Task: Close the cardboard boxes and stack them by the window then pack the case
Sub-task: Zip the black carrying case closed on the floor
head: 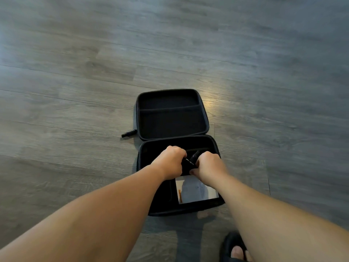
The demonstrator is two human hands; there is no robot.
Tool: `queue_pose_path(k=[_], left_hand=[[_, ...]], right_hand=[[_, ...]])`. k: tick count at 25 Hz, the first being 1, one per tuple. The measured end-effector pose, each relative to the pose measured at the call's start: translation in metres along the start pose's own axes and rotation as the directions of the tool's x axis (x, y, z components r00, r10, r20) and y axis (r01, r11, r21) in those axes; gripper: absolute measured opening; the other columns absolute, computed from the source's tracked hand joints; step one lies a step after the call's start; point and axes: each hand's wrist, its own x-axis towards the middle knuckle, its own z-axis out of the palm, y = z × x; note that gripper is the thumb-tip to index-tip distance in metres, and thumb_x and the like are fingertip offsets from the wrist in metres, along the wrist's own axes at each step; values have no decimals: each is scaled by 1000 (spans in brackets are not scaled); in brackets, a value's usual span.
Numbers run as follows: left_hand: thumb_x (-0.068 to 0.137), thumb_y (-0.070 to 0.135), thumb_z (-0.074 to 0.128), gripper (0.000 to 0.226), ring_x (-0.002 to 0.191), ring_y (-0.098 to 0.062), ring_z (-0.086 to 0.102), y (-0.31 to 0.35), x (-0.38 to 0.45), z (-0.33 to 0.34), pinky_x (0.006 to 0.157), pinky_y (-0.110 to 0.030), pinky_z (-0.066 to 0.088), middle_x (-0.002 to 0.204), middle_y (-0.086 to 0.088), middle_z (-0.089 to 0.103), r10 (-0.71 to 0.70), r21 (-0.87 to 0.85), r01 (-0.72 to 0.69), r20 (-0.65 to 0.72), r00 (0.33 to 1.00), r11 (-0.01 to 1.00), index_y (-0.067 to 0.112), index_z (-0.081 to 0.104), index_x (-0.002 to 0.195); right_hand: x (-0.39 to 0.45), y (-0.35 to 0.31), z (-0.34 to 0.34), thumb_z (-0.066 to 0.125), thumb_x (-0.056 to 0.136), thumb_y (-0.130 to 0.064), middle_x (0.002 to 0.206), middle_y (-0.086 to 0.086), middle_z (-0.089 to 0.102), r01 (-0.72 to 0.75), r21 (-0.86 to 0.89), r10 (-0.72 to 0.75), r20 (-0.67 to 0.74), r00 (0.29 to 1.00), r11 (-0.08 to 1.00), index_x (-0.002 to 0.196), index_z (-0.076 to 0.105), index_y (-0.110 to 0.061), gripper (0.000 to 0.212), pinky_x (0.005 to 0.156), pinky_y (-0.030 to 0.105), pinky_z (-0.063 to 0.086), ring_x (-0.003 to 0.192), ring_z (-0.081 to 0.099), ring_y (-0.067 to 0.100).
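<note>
Black case [172, 114] lies open on the floor [75, 72], lid flat for access. Left hand [170, 161] and right hand [209, 165], fingers curled, grip a black cable [190, 159] over the base, near its back edge, apparently to stow it beside a white card [196, 190]

**Single head cam, looking down at the floor**

We're working with one view only, so no overlap to report. We're looking from head height, forward and steeply down at the grey plank floor [75, 72]. Wide-angle lens is bending the plank lines near the edges. Both forearms are entering from the bottom corners and meeting at frame centre over the open black case [172, 114]. A slippered foot [234, 246] is showing at the bottom edge.
</note>
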Motion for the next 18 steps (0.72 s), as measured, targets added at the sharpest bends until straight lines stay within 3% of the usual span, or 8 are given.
queue_pose_path(k=[2, 5, 10, 13, 18], left_hand=[[85, 4, 60, 25, 94, -22, 60, 6, 6, 4, 82, -37, 56, 102, -3, 60, -7, 7, 8, -21, 1000, 1000, 13, 68, 106], [88, 2, 57, 28, 95, -24, 58, 8, 14, 5, 84, -37, 54, 108, -3, 57, -24, -24, 22, -91, 996, 999, 13, 65, 113], [87, 2, 57, 17, 88, -20, 54, 1, 14, 5, 74, -33, 50, 101, 2, 53, -5, -21, 2, -151, 989, 1000, 15, 62, 96], [87, 3, 58, 13, 87, -20, 54, -15, 10, -4, 74, -33, 48, 98, 1, 54, -35, -17, 33, -191, 981, 999, 13, 63, 93], [91, 11, 58, 6, 83, -19, 54, -50, -1, -27, 70, -30, 43, 94, -1, 56, -113, -19, 114, -368, 923, 993, 10, 64, 91]], right_hand=[[-1, 5, 4, 77, 82, -30, 74, 4, 65, -38, 46, 39, -30, 999, 998, 71, 58, -18, 25, 55, 31, 47, 68, 63, 25], [-3, 8, 9, 72, 86, -25, 77, 4, 62, 35, -22, -36, -61, 997, 999, 80, 61, -15, 16, 63, 37, 54, 71, 61, 28], [4, 7, 10, 71, 85, -30, 75, 1, 59, 106, -76, -113, -87, 990, 991, 82, 59, -19, 16, 65, 40, 56, 73, 62, 29], [11, -5, -2, 76, 72, -33, 77, -4, 62, 141, 15, -141, 2, 990, 990, 77, 59, -27, 18, 61, 37, 56, 71, 62, 21], [18, -26, -15, 63, 62, -30, 71, -7, 63, 273, 146, -279, 22, 960, 951, 70, 59, -28, 10, 59, 39, 59, 66, 62, 13]])
